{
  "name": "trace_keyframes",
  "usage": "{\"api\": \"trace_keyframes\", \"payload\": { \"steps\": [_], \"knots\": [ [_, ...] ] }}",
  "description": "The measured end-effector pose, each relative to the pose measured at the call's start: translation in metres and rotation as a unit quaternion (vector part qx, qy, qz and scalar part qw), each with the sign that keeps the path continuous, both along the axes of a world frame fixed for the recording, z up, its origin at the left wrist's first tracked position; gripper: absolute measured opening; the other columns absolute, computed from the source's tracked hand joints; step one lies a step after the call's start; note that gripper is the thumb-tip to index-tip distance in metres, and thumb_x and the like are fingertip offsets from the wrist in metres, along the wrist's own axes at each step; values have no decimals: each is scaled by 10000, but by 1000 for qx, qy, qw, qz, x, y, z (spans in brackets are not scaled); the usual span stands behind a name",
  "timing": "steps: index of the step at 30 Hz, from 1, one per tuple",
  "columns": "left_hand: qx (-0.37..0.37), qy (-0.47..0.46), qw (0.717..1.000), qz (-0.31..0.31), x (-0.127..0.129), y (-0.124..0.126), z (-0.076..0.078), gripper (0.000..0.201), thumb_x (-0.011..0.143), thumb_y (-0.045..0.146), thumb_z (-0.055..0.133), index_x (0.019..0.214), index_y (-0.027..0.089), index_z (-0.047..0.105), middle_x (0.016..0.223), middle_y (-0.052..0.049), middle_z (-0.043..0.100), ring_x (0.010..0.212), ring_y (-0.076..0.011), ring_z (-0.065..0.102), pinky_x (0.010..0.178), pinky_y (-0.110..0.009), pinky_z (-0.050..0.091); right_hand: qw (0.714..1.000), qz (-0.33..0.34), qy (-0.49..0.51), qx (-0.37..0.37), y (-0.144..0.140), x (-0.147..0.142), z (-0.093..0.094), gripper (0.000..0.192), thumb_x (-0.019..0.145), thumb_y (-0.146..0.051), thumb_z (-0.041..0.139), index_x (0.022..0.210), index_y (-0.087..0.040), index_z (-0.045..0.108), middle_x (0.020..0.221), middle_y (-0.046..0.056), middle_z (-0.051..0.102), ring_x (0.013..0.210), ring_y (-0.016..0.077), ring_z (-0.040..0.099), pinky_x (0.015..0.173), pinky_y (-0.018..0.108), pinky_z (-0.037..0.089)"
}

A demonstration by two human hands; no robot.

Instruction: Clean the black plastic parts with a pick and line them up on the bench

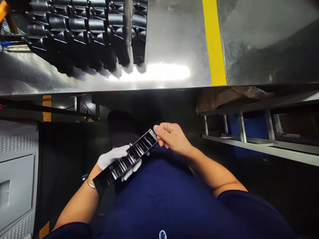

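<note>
A polished metal desk spans the far half of the view, its near edge running straight across; overhead light glares off the centre of the sheet. A yellow stripe crosses the surface from far to near, right of centre. On the far left of the desk stand rows of black plastic parts, packed side by side and casting dark reflections. Under the desk on the right, a grey metal frame carries a lower shelf with a brown bag and blue material behind it. A grey cabinet stands at near left. The person sits below the desk edge in dark blue clothing. A long black slatted part lies tilted across the lap, well apart from the desk. The left hand, in a white glove, supports it from beneath, fingers wrapped about its middle. The right hand, bare, pinches the part's far end and also holds a thin metal pin upright.
</note>
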State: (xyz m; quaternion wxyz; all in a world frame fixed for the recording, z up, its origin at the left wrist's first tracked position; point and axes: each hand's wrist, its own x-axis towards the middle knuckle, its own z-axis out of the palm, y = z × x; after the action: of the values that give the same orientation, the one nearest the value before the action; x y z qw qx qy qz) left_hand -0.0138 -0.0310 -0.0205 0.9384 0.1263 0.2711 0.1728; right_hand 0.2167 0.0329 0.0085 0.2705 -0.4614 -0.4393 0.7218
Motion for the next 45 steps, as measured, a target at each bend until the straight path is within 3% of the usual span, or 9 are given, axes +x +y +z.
{"api": "trace_keyframes", "payload": {
  "steps": [6,11,15,18,20,26,32,39,45],
  "knots": [
    [120,72,990,9,0,15,15,702,695,418,736,1313,157,529,850,-63,663,636,-146,594,528,-233,469,1000,-24,10,1,3,1,5,506,785,-616,609,578,-189,436,450,-66,491,337,24,331,349,179,254],
    [162,114,976,84,19,17,20,701,698,449,749,1309,210,502,919,-53,654,659,-152,597,586,-277,487,996,-72,24,56,8,-2,7,345,776,-508,672,783,-167,625,557,-56,505,417,44,383,399,199,311],
    [184,183,947,189,43,21,19,739,654,452,789,1290,226,487,1106,-91,624,883,-244,641,750,-387,535,986,-83,5,147,13,-13,13,329,790,-367,689,1071,-198,676,738,-15,555,571,75,456,531,230,406],
    [224,217,925,216,57,26,19,853,612,408,836,1345,217,444,1282,-125,564,1166,-331,552,978,-476,452,975,-91,-4,201,16,-21,18,259,834,-334,645,1056,-212,702,743,-7,523,619,92,474,571,244,421],
    [248,228,916,216,62,29,19,864,609,403,841,1345,197,439,1314,-142,541,1235,-364,500,1029,-513,408,971,-94,-6,219,17,-23,19,228,841,-331,641,1021,-213,717,730,-4,509,626,99,477,572,247,420],
    [255,256,904,227,64,28,21,854,615,408,842,1328,181,430,1292,-151,547,1231,-371,508,1040,-532,401,969,-101,-9,224,16,-25,19,218,840,-341,639,982,-201,726,712,0,533,582,93,447,541,247,401],
    [253,333,875,243,67,20,28,687,640,369,825,1203,190,476,1253,-125,572,1157,-331,558,975,-476,455,964,-117,-29,238,18,-25,23,213,850,-339,615,849,-170,744,636,2,544,570,100,478,525,245,387],
    [293,423,828,224,69,18,32,549,679,259,765,1127,210,451,1182,-101,564,1111,-302,558,972,-470,441,978,-112,-23,173,21,-22,31,214,749,-345,699,779,-138,744,565,-10,541,489,75,426,447,221,350],
    [286,432,825,226,68,14,27,589,665,261,749,1163,198,442,1118,-75,582,1010,-249,588,905,-425,484,985,-88,-28,143,23,-18,35,277,765,-373,670,794,-107,744,586,15,592,515,83,469,455,210,357]
  ]
}}
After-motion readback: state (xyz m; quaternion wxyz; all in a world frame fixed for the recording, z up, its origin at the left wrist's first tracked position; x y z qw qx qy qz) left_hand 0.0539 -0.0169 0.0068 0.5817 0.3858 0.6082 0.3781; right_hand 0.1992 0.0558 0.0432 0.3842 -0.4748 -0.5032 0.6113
